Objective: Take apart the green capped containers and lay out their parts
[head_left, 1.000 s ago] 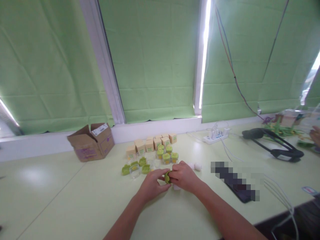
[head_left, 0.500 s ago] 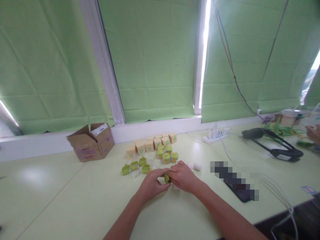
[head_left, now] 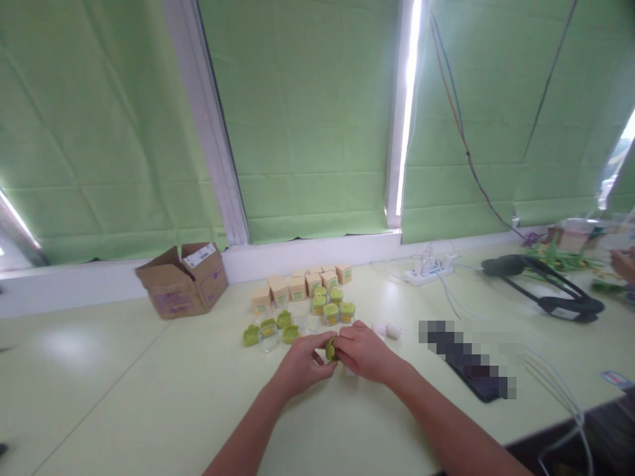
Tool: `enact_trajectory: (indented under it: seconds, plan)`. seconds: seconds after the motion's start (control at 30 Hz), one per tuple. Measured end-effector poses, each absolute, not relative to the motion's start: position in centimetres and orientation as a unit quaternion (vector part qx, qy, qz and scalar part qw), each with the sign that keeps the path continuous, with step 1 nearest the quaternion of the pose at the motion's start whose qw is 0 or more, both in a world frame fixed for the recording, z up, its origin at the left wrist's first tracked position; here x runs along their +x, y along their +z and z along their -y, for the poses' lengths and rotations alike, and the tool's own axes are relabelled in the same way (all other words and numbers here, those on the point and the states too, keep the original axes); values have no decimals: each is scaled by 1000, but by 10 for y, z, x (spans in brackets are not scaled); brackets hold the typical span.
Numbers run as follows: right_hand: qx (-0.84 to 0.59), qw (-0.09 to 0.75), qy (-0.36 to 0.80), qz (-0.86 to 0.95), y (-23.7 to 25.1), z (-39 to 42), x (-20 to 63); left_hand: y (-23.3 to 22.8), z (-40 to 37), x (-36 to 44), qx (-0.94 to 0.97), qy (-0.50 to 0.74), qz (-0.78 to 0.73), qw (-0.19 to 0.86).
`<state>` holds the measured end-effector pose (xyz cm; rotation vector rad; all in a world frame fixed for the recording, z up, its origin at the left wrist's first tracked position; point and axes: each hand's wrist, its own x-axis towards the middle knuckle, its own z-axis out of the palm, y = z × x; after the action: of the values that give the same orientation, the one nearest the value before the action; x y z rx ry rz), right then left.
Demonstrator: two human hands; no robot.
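Two hands close together at mid-table: left hand (head_left: pixel 302 363) and right hand (head_left: pixel 364 350), fingertips meeting, both pinched on one small green cap (head_left: pixel 330 350) held just above the pale green table (head_left: pixel 149 396). Whether something clear sits under the cap: cannot tell, hidden by the fingers. Judged as mid-handling of the cap, a turning or pressing between two grips. Any further move likely calling for a light, steady pinch and small wrist motion rather than reach. Just beyond the knuckles, a cluster of capped little jars (head_left: pixel 331 311); to their left, loose green caps and clear cups (head_left: pixel 268 330); behind, a row of small beige boxes (head_left: pixel 297 285). Two small white pieces (head_left: pixel 387 328) just beside the right hand. Open cardboard carton (head_left: pixel 181 289) well apart at the back left. Plenty of bare surface to the left and toward the body; tighter on the right, with a dark flat device (head_left: pixel 471 363), trailing white cables (head_left: pixel 555 390), a power strip (head_left: pixel 426 271) and a black headset (head_left: pixel 546 284). Near table edge at lower right. Another person's hand (head_left: pixel 625 263) at the far right rim, well apart.
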<state>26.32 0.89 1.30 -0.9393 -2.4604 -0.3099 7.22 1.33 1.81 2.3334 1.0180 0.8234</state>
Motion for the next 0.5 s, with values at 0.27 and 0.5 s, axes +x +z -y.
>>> enact_trajectory:
  seconds: [0.27,0.5]
  plan:
    - [-346,250,-75,901,11,-9,265,13,-16,72,854,313,-361,206]
    - [-343,247,-70,904,12,-9,265,8,-18,70,862,302,-370,168]
